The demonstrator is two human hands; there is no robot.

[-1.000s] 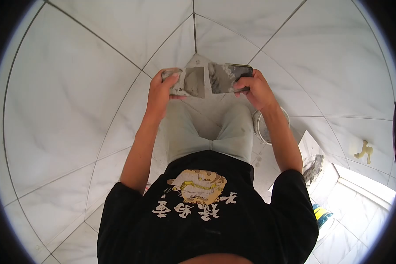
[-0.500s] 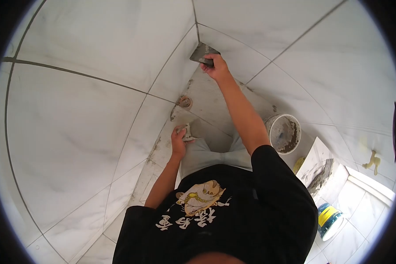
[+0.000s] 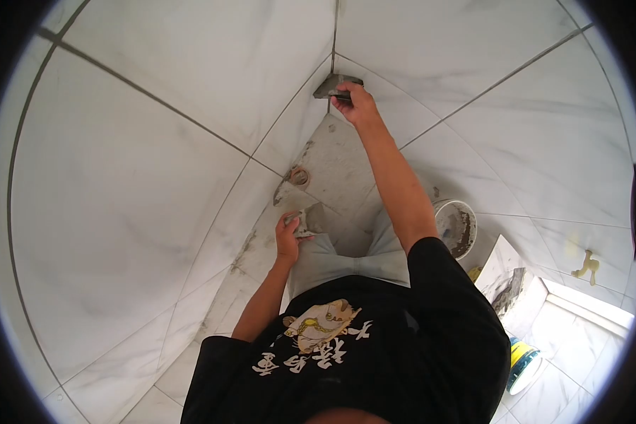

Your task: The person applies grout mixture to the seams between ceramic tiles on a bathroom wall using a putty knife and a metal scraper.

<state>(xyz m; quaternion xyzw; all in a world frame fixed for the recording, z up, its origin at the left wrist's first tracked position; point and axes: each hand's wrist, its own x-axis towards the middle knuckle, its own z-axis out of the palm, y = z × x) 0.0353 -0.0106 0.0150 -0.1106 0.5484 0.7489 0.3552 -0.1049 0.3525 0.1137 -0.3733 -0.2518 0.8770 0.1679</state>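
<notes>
My right hand (image 3: 355, 104) is closed on a dark flat scraper (image 3: 338, 85), whose blade lies against the wall corner where the grout lines meet. Lower down, near my knees, my left hand (image 3: 288, 237) grips a putty knife (image 3: 308, 220) smeared with grey paste. Its wide blade points to the right. The vertical corner joint (image 3: 333, 35) runs up from the scraper between two white marbled tile walls.
A white bucket (image 3: 456, 227) with grey residue stands right of my legs. Beyond it are a leaning tile piece (image 3: 499, 272), a yellow tap (image 3: 586, 268) and a blue-yellow bucket (image 3: 523, 365). A brown ring (image 3: 299, 176) lies by the left wall.
The view has shifted a little. The scraper in my right hand has turned and now sits across the corner joint. My left hand still holds the putty knife low down.
</notes>
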